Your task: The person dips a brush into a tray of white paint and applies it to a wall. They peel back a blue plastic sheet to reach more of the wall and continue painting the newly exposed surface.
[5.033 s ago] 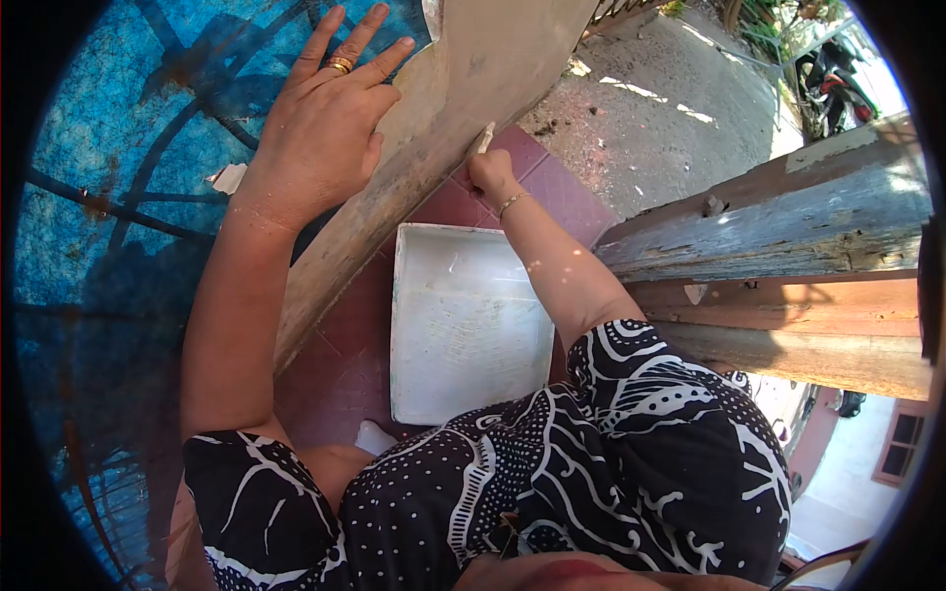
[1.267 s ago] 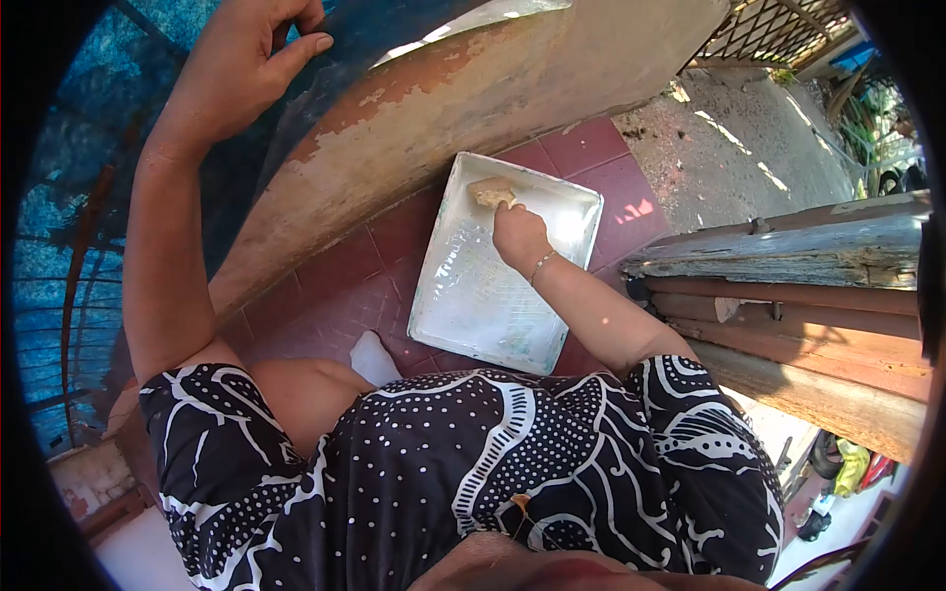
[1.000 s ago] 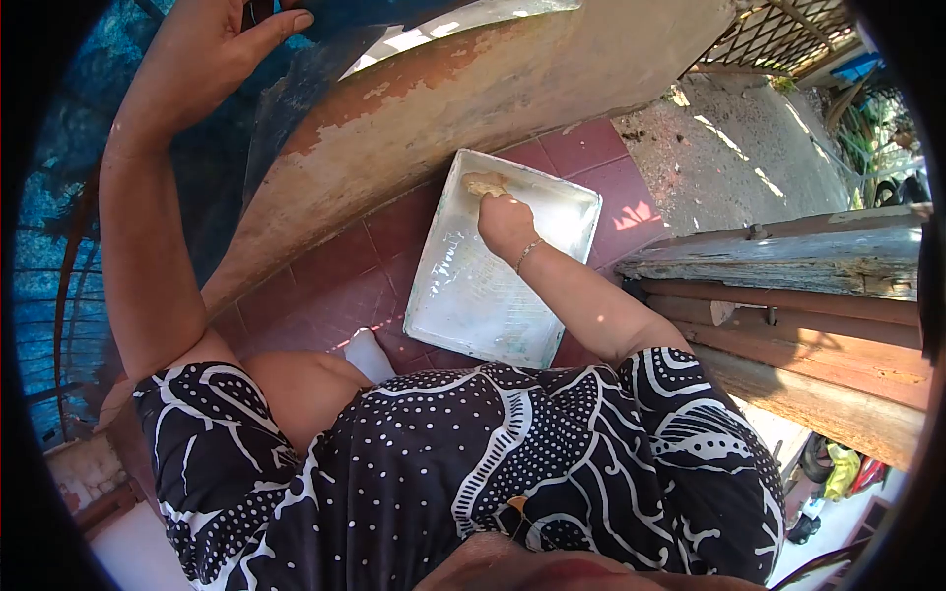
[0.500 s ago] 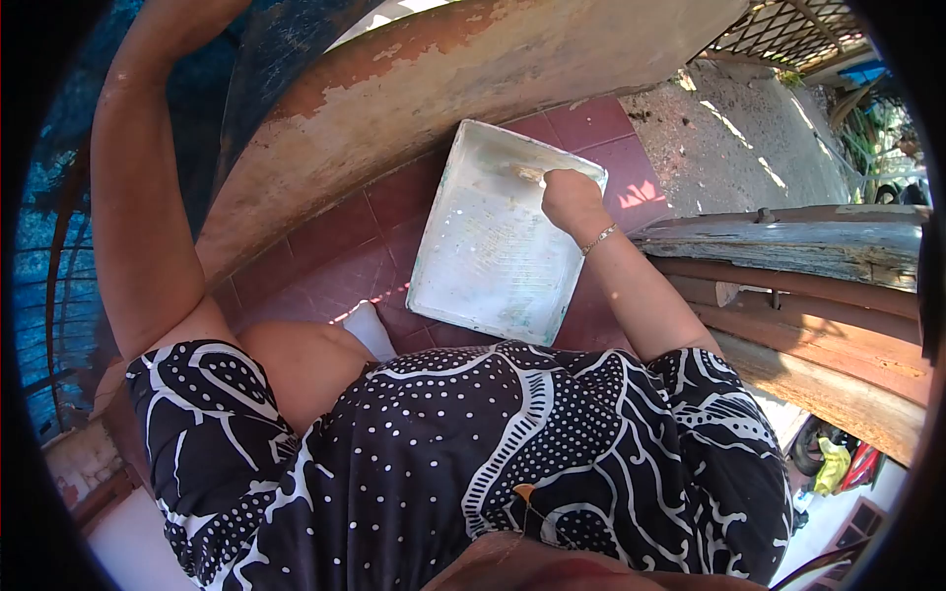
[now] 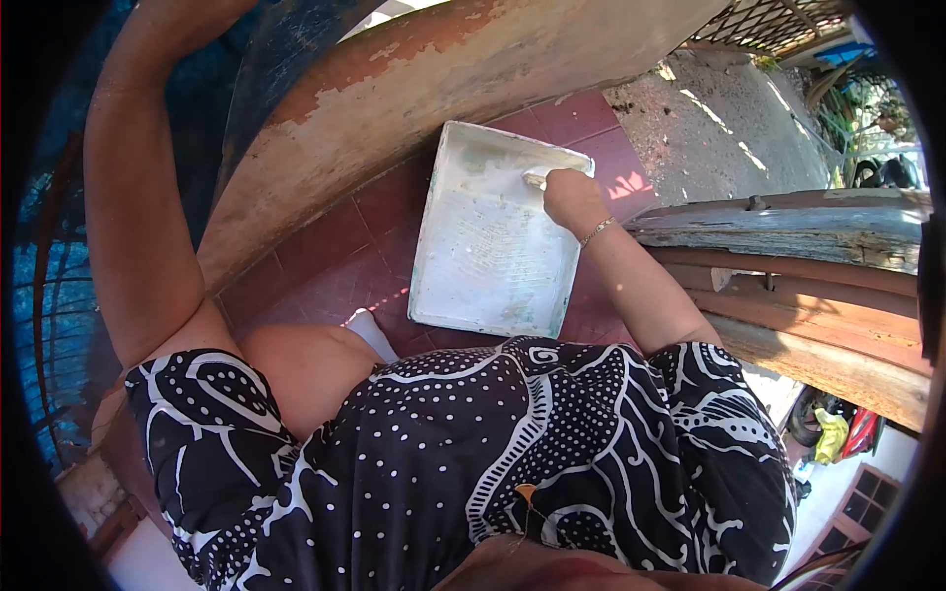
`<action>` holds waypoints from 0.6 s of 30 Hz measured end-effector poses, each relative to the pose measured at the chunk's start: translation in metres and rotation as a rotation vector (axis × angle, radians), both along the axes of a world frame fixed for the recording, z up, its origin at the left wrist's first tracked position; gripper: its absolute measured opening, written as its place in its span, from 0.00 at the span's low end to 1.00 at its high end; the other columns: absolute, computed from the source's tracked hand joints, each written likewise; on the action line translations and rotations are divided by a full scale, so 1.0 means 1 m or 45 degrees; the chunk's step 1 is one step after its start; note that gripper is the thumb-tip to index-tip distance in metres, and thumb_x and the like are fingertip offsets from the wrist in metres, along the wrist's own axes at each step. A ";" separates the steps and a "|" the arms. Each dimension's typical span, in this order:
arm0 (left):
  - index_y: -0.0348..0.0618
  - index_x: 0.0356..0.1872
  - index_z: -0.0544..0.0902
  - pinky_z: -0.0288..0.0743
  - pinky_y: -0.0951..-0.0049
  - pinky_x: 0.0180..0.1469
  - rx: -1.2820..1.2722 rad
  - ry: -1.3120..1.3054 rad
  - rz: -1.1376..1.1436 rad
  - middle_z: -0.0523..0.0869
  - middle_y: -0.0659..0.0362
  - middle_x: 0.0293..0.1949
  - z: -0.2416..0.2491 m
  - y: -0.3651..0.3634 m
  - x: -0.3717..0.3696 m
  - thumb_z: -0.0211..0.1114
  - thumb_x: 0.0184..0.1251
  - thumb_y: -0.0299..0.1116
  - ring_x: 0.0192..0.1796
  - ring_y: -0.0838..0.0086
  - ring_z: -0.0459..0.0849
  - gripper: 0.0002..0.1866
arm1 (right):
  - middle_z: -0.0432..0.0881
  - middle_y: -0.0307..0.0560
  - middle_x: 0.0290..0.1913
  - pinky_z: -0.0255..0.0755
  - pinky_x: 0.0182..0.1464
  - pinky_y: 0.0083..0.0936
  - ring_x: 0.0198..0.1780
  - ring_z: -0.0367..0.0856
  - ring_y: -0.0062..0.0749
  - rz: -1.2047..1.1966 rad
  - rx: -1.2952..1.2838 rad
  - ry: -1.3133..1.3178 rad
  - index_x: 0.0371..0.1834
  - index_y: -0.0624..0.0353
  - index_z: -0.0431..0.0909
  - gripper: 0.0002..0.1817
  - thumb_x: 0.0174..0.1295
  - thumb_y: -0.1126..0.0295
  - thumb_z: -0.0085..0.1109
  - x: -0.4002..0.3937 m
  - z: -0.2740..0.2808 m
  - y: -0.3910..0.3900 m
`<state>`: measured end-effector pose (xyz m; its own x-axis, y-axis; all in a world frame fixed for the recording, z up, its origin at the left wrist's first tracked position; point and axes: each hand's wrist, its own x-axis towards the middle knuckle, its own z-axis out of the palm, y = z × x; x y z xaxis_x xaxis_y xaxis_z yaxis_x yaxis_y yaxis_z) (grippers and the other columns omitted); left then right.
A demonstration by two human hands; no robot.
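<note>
A white paint tray (image 5: pixel 493 236) with a ribbed, paint-smeared floor lies on the red tiles in front of me. My right hand (image 5: pixel 576 204), a bracelet on its wrist, is closed over the tray's far right corner area. From its fingers sticks out the pale end of what looks like a paintbrush (image 5: pixel 534 181), close to the tray's upper part; most of it is hidden by the hand. My left hand (image 5: pixel 202 12) is raised at the top left, beside a dark blue sheet (image 5: pixel 281 74). Its fingers lie outside the picture.
A low wall (image 5: pixel 414 89) with peeling paint runs behind the tray. Weathered wooden beams (image 5: pixel 778 236) stand on the right. Concrete ground (image 5: pixel 709 128) stretches beyond the red floor tiles (image 5: pixel 335 246). A yellow cloth (image 5: pixel 831 436) is at the lower right.
The view has shifted slightly, so the tray appears a little further left. My right hand has turned slightly with the brush over the tray. My left arm stays raised.
</note>
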<state>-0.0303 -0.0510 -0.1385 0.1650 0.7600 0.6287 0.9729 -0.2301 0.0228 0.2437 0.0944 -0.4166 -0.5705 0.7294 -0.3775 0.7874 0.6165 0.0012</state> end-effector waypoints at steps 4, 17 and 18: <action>0.38 0.23 0.69 0.71 0.71 0.32 -0.011 -0.145 0.081 0.76 0.55 0.32 0.003 -0.003 0.001 0.66 0.54 0.19 0.32 0.74 0.75 0.12 | 0.83 0.58 0.37 0.75 0.46 0.43 0.42 0.82 0.52 0.082 -0.168 0.247 0.36 0.62 0.83 0.12 0.55 0.68 0.53 -0.012 -0.013 -0.004; 0.39 0.25 0.70 0.75 0.73 0.31 0.026 -0.164 0.028 0.77 0.55 0.34 0.003 -0.006 -0.001 0.66 0.55 0.19 0.33 0.74 0.77 0.11 | 0.83 0.50 0.44 0.77 0.46 0.28 0.40 0.84 0.35 -0.691 -1.842 0.966 0.57 0.62 0.73 0.21 0.59 0.75 0.58 0.089 0.003 0.079; 0.39 0.25 0.70 0.75 0.73 0.30 0.031 -0.171 0.058 0.78 0.55 0.34 0.003 -0.004 -0.002 0.66 0.55 0.19 0.33 0.74 0.78 0.11 | 0.83 0.51 0.45 0.77 0.47 0.30 0.42 0.84 0.37 -0.662 -1.965 1.074 0.58 0.62 0.72 0.21 0.60 0.75 0.58 0.093 0.004 0.079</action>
<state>-0.0322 -0.0555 -0.1358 0.0443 0.7490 0.6610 0.9709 -0.1882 0.1482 0.3362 0.1733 -0.4125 -0.7978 0.1947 -0.5707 0.3665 -0.5951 -0.7153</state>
